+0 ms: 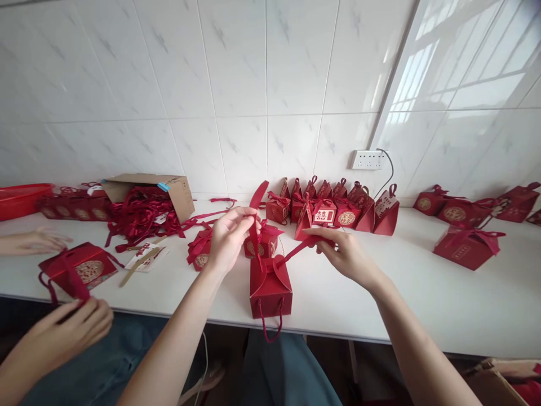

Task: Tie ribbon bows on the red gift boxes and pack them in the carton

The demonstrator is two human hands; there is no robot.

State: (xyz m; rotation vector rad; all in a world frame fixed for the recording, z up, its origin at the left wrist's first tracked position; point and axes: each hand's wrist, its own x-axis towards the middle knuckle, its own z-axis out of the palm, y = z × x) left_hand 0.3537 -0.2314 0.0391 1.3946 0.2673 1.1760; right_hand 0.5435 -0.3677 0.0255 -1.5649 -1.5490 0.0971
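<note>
A red gift box (270,290) stands at the table's front edge, its top flaps folded in and a cord handle (271,338) hanging over the near side. A red ribbon (296,249) comes up from the box top in two ends. My left hand (230,237) pinches one end, which sticks up above the fingers. My right hand (344,252) grips the other end, drawn out to the right. Just behind the box sit two ribboned gift boxes, one (261,243) close to my left fingers and another (200,248) left of my wrist.
On the left, a co-worker's hands (71,327) handle another red box (82,268). A cardboard carton (180,194) spills red ribbons (146,217). Red boxes (386,211) line the wall, with more (467,245) at right. A power strip (367,160) hangs on the tiles.
</note>
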